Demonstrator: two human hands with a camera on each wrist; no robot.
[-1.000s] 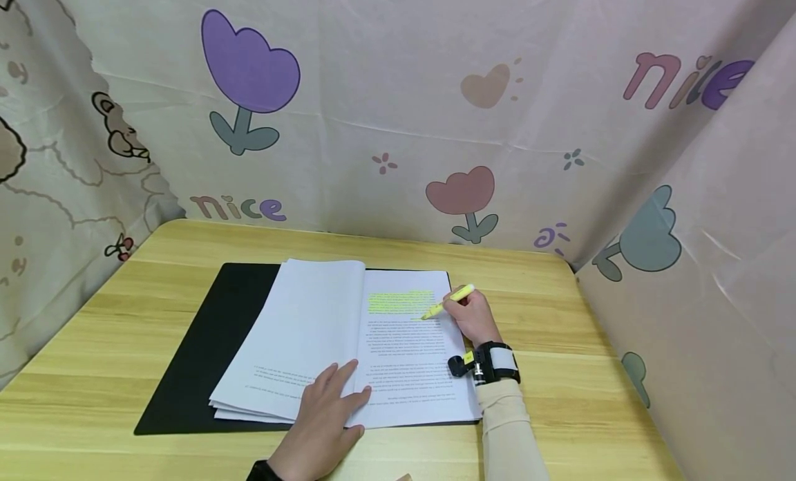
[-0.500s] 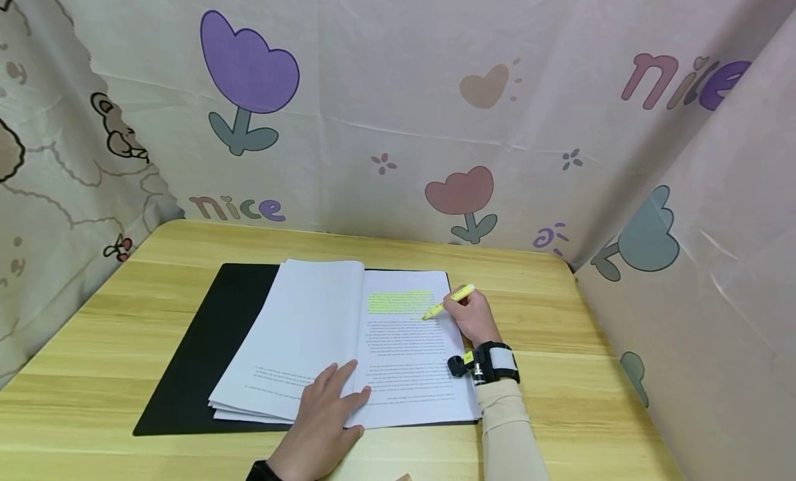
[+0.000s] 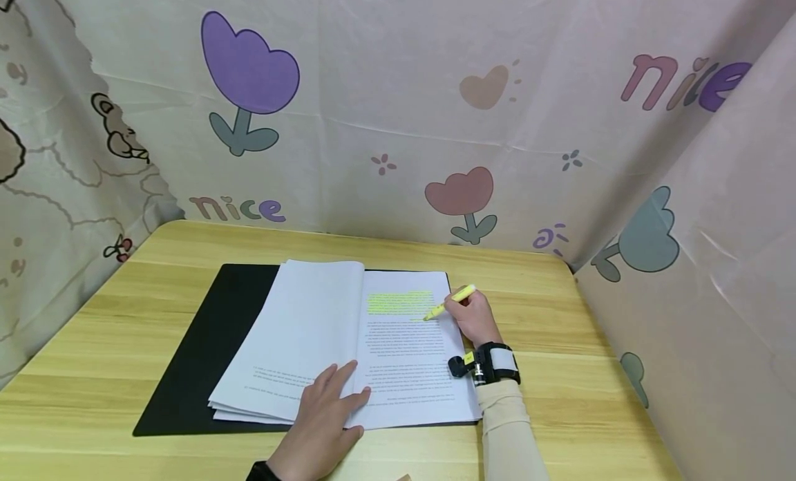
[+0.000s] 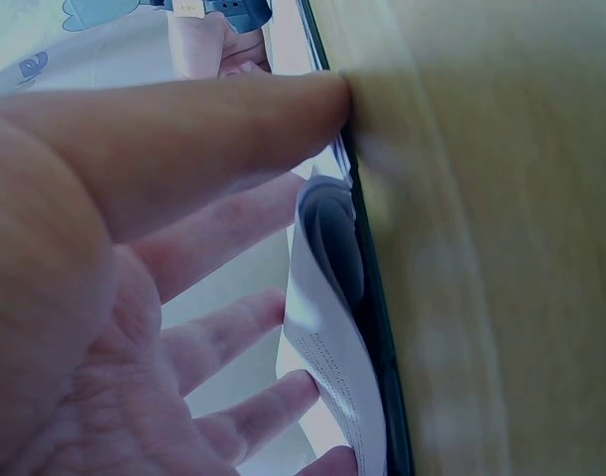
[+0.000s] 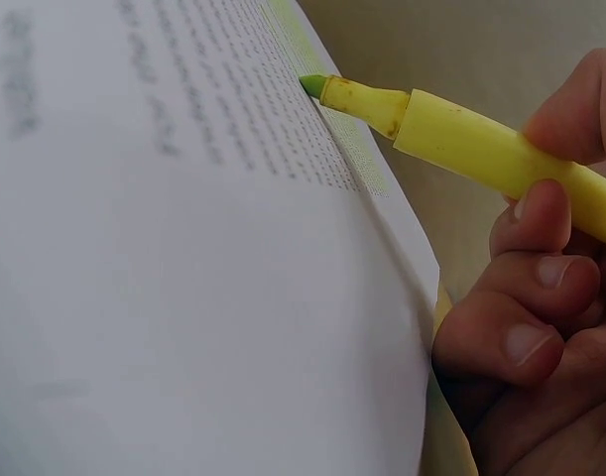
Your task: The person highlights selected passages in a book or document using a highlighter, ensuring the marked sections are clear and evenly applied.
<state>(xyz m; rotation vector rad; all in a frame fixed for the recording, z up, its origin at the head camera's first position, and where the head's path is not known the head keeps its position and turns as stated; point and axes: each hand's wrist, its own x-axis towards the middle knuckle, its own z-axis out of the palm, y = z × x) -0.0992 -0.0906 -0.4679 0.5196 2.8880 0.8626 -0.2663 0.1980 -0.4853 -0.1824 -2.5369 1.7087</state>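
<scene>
My right hand (image 3: pixel 474 316) pinches a yellow highlighter (image 3: pixel 449 303), uncapped, its green tip right at a line of print. The printed page (image 3: pixel 410 370) carries a block of yellow-marked lines (image 3: pixel 400 303) near its top, with unmarked text below. Turned-over sheets (image 3: pixel 305 322) make up the left side of the stack. My left hand (image 3: pixel 326 415) rests with spread fingers across the fold at the bottom edge. In the left wrist view the sheets (image 4: pixel 332 367) curl up under the fingers. The right wrist view shows the highlighter (image 5: pixel 481 144) between thumb and fingers.
Beneath the papers lies a black folder (image 3: pixel 186 370), bare on its left side. The wooden table (image 3: pixel 560 412) extends around it. Patterned cloth (image 3: pixel 373 108) hangs at the back and both sides. A small brown corner (image 3: pixel 405 477) shows at the front edge.
The highlighter tip has crept slightly to the right along the line. My left hand and the papers keep their places.
</scene>
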